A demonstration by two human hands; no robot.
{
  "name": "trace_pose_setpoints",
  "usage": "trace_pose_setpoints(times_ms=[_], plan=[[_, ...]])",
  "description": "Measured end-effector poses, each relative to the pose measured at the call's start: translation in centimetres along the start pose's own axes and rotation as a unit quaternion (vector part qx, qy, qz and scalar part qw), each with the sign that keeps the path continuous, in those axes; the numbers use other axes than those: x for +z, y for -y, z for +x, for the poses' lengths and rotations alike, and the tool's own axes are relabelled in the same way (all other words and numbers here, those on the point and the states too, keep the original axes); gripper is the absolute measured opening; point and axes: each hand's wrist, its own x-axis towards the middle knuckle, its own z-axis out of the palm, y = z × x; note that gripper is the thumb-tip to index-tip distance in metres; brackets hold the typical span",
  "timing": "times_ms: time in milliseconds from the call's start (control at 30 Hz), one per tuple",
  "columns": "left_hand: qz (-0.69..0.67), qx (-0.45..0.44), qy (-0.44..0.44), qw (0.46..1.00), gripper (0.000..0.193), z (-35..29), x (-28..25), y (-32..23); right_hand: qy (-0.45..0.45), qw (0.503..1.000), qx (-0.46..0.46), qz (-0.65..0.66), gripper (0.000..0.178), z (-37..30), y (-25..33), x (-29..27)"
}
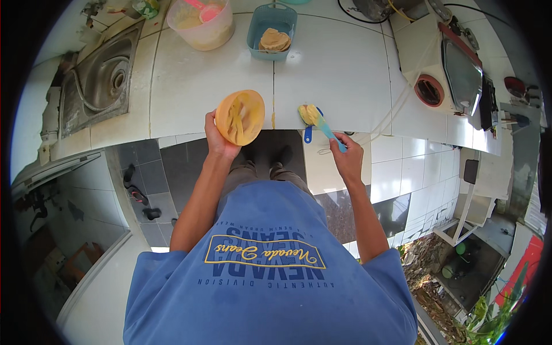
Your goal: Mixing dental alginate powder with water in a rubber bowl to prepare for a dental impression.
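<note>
In my left hand (pixel 222 141) I grip an orange bowl (pixel 250 118) by its side. The bowl is tilted, and its inside is smeared with pale yellow streaks. My right hand (pixel 348 161) is closed on the handle of a light blue spatula (pixel 328 131). A lump of yellow, creamy stuff (pixel 312 115) clings to the spatula's far end, apart from the bowl. Just below that lump, a dark blue handle (pixel 308 136) shows at the counter's front edge; what it belongs to is mostly hidden.
On the white tiled counter (pixel 201 75), a translucent tub (pixel 202 39) holds a pink scoop (pixel 210 12). Beside it stands a teal container (pixel 271 56) with a beige mass inside. A steel sink (pixel 100 86) lies left; a white appliance (pixel 422 63) stands right, with a pale cord nearby.
</note>
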Motion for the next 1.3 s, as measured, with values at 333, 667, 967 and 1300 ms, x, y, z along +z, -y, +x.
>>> trace_pose_setpoints(times_ms=[333,667,967,1300], plan=[[-0.029,0.005,0.006,1.0,0.048,-1.3,-2.5,-0.1,-0.033,0.967,-0.196,-0.162,0.02,0.2,-0.9,0.5],[-0.036,-0.006,0.012,0.999,0.047,-1.2,-2.1,-0.1,-0.042,0.949,-0.225,-0.216,0.02,0.0,0.3,0.5],[-0.05,-0.012,0.004,0.999,0.047,-1.3,-2.7,-0.6,-0.04,0.95,-0.224,-0.215,0.02,0.3,0.9,1.1],[-0.067,-0.025,-0.02,0.997,0.051,-1.4,-3.6,-0.6,-0.032,0.951,-0.21,-0.225,0.019,0.5,2.1,1.4]])
